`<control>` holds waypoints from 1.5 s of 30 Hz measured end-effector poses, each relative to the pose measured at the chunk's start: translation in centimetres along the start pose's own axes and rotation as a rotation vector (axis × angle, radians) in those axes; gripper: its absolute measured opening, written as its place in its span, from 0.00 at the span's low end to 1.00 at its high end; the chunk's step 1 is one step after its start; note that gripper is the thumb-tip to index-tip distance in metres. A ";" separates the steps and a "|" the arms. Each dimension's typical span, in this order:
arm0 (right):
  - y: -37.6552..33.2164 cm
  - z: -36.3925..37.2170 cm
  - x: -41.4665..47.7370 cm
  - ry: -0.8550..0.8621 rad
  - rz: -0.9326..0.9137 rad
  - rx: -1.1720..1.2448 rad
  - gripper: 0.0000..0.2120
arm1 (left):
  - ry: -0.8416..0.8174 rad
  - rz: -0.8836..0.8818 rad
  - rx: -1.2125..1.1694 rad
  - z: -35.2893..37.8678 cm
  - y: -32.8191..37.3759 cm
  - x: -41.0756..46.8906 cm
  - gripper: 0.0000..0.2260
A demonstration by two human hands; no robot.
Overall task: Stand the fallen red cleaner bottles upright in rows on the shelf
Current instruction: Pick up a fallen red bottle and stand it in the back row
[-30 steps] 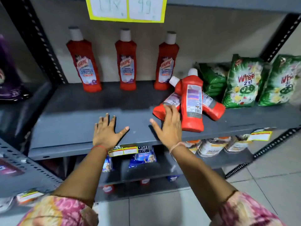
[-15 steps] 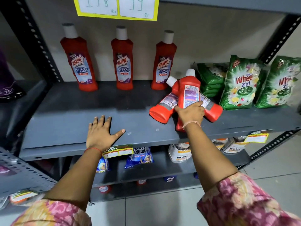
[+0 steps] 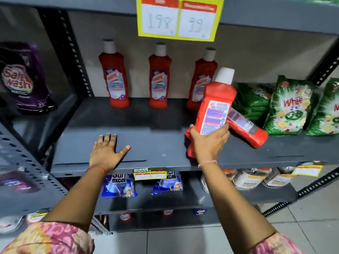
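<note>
Right hand [image 3: 209, 142]: clamped round a red cleaner bottle [image 3: 214, 107], back label showing, white cap tilted toward 1 o'clock; left hand [image 3: 108, 153]: fingers spread, flat on the grey shelf [image 3: 156, 136]; fallen bottle [image 3: 245, 129] at 3 o'clock of the held one; three upright bottles [image 3: 159, 79] along the back at 11 o'clock; green detergent bags [image 3: 289, 107] at 2 o'clock.

The grey metal shelf [image 3: 146, 125] is carrying three upright red cleaner bottles [image 3: 159, 77] along its back, a fallen red bottle [image 3: 245, 129] lying beside green Wheel detergent packs [image 3: 291, 107], and a flat left hand [image 3: 106, 153].
</note>
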State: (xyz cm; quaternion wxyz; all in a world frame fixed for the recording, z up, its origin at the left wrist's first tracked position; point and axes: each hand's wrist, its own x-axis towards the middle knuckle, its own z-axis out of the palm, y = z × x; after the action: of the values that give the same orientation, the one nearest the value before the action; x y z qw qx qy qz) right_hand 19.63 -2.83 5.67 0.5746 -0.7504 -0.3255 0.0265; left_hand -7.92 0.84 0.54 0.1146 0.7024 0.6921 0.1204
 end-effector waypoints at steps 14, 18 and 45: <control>-9.4 18.9 -8.4 -0.350 -0.039 0.176 0.54 | -0.003 -0.110 0.046 -2.5 -8.7 2.4 0.30; -10.9 22.7 -9.2 -0.339 0.026 0.192 0.53 | 0.021 -0.109 0.062 -2.2 -9.0 2.5 0.30; -8.9 25.4 -11.9 -0.613 -0.113 0.107 0.53 | -0.003 -0.132 0.053 -2.1 -8.9 2.4 0.30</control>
State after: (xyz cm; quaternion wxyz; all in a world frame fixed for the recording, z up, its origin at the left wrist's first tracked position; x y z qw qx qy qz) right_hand -4.30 13.57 0.92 0.4888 -0.6570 -0.5230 0.2365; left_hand -16.97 3.40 -0.39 0.1046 0.6582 0.7397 0.0933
